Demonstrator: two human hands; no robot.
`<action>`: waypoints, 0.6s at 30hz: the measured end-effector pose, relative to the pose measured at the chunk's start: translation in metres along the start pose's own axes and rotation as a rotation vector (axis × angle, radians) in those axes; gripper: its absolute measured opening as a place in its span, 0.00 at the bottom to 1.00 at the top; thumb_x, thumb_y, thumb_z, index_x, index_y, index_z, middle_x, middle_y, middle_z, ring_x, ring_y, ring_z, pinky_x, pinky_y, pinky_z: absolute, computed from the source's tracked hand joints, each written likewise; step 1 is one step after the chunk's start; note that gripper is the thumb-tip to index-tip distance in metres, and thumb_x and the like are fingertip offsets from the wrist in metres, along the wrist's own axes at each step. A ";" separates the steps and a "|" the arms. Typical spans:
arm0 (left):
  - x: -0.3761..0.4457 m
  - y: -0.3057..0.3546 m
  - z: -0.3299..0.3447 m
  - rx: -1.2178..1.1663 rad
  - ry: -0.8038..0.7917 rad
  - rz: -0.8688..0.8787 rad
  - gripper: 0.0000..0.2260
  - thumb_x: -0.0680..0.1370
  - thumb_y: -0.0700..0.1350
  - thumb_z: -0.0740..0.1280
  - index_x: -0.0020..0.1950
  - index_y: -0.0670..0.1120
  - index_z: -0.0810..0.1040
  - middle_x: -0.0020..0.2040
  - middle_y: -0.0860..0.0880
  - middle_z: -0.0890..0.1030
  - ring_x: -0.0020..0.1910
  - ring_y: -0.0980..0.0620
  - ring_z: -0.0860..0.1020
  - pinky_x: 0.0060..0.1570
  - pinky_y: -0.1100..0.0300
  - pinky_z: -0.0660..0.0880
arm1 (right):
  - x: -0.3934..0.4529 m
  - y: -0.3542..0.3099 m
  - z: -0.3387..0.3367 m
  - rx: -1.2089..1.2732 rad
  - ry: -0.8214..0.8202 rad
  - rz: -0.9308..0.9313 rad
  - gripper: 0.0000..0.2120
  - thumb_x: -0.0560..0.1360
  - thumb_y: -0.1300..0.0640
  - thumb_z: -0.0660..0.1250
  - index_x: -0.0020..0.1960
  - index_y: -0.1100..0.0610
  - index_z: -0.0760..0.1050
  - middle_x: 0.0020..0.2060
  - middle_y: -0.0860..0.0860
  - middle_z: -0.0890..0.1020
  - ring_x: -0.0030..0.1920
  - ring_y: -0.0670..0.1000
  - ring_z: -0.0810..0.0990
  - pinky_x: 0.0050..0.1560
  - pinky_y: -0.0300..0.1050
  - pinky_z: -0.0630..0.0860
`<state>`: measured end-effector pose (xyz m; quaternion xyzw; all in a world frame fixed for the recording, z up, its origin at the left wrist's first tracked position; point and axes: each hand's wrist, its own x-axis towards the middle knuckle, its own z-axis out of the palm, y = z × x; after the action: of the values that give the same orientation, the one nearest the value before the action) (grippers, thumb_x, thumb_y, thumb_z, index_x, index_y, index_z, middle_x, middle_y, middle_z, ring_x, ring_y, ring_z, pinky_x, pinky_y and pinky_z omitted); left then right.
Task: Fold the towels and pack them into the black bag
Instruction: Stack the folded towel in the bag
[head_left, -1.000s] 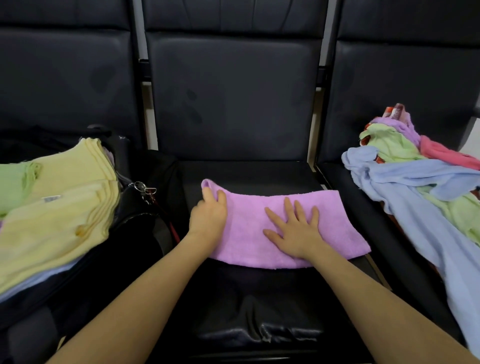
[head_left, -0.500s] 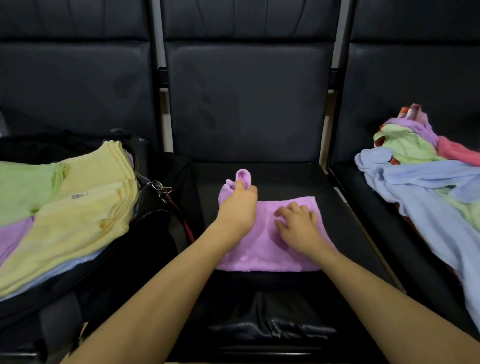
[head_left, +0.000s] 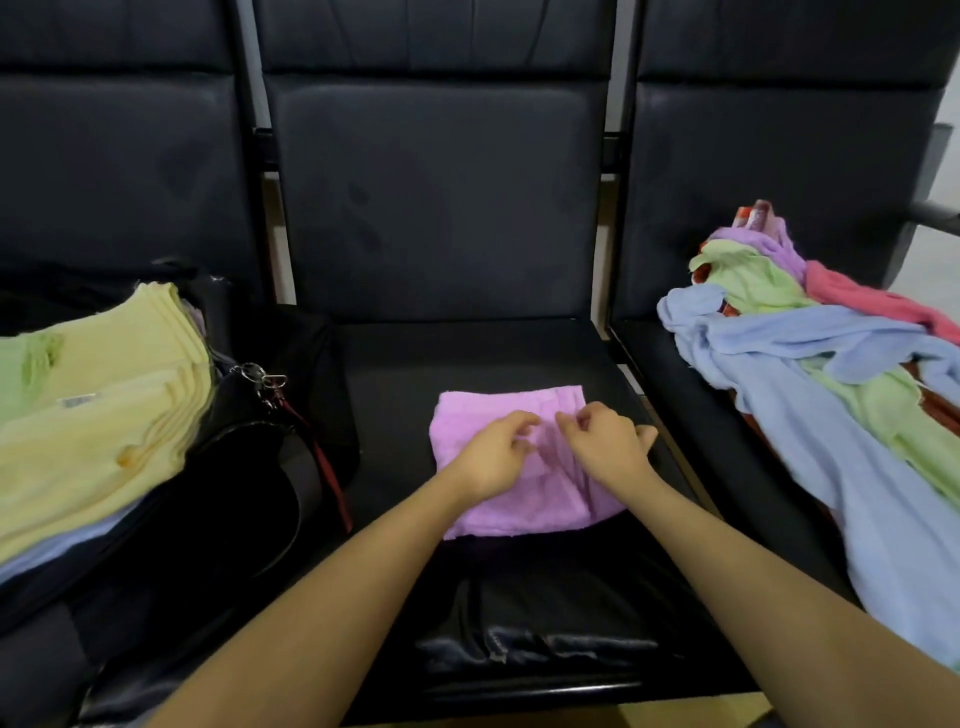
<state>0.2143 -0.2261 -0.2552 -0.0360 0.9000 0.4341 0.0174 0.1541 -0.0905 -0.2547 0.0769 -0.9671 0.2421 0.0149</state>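
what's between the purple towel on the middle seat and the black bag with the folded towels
Head view: only bare black seat separates the purple towel from the black bag; the bag's red strap hangs along its near edge.

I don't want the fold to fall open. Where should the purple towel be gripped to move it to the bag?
Probably grip the purple towel by its left and right edges, both hands coming from above. It lies flat in layers on the seat, so pinching all layers should keep it closed.
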 end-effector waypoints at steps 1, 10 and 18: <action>0.001 -0.004 -0.004 0.027 0.090 -0.013 0.18 0.80 0.34 0.55 0.68 0.42 0.70 0.66 0.44 0.73 0.64 0.48 0.72 0.64 0.60 0.67 | 0.000 -0.002 0.002 -0.031 -0.009 0.000 0.19 0.78 0.41 0.59 0.53 0.56 0.73 0.47 0.53 0.81 0.55 0.56 0.77 0.60 0.50 0.58; -0.009 -0.029 0.000 0.529 0.185 -0.328 0.26 0.81 0.56 0.54 0.77 0.51 0.50 0.75 0.37 0.49 0.71 0.37 0.57 0.68 0.45 0.57 | -0.011 -0.020 0.013 -0.246 0.008 -0.081 0.11 0.79 0.50 0.60 0.55 0.56 0.72 0.52 0.54 0.78 0.57 0.56 0.74 0.62 0.51 0.62; -0.005 -0.022 0.012 0.553 0.074 -0.382 0.32 0.76 0.70 0.47 0.75 0.64 0.37 0.75 0.36 0.36 0.75 0.35 0.46 0.69 0.36 0.47 | -0.005 -0.008 0.001 -0.053 0.103 -0.086 0.09 0.80 0.59 0.56 0.60 0.59 0.62 0.41 0.51 0.77 0.50 0.57 0.79 0.61 0.53 0.63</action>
<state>0.2207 -0.2303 -0.2795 -0.2136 0.9607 0.1607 0.0750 0.1601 -0.0974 -0.2524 0.1053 -0.9669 0.2191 0.0772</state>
